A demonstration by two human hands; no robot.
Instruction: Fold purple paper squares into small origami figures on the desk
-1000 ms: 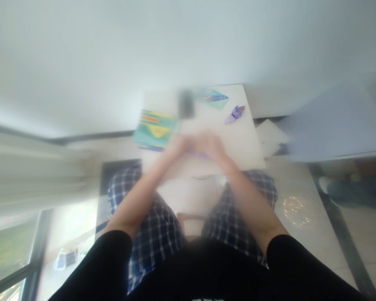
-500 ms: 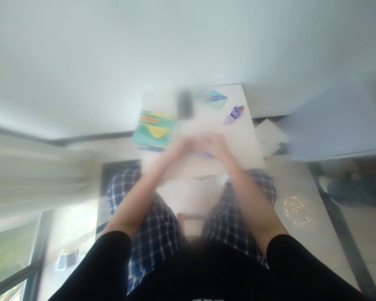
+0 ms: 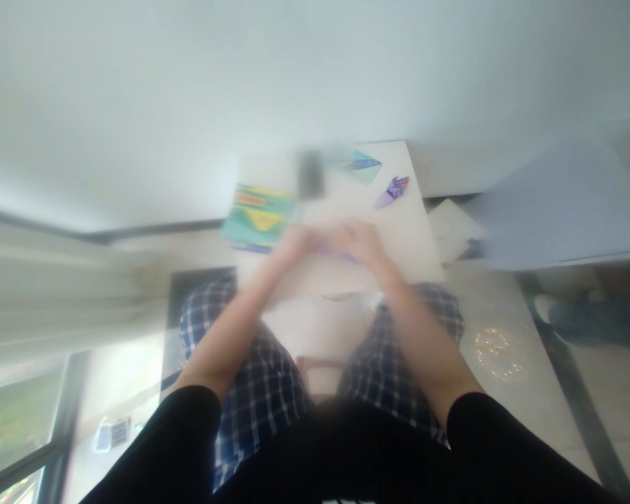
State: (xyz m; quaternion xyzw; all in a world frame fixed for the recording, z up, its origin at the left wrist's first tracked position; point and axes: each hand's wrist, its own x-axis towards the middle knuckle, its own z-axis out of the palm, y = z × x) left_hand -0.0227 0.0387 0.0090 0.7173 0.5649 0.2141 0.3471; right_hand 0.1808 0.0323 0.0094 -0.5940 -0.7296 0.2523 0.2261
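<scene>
Close together over the white table [image 3: 409, 245], my left hand [image 3: 300, 240] and my right hand [image 3: 362, 239] are both bent inward and closed on a piece of purple paper [image 3: 349, 258]. Only slivers of the paper show between and below the fingers. Blur hides the exact finger positions and the paper's folds. Left of my left hand lies a green and yellow packet [image 3: 260, 217], with something blue under its lower edge. Beyond my right hand rests a folded purple paper piece [image 3: 393, 191].
A folded light-blue paper piece [image 3: 363, 165] lies at the table's far side, beside a blurred dark rectangular object [image 3: 311, 175]. A wall rises behind the table. Below the near edge are my knees in checked cloth [image 3: 265, 378]. A large pale panel [image 3: 567, 203] stands to the right.
Almost nothing differs. My hands stay over the same spot with the purple paper, with only a slight shift of the fingers.
</scene>
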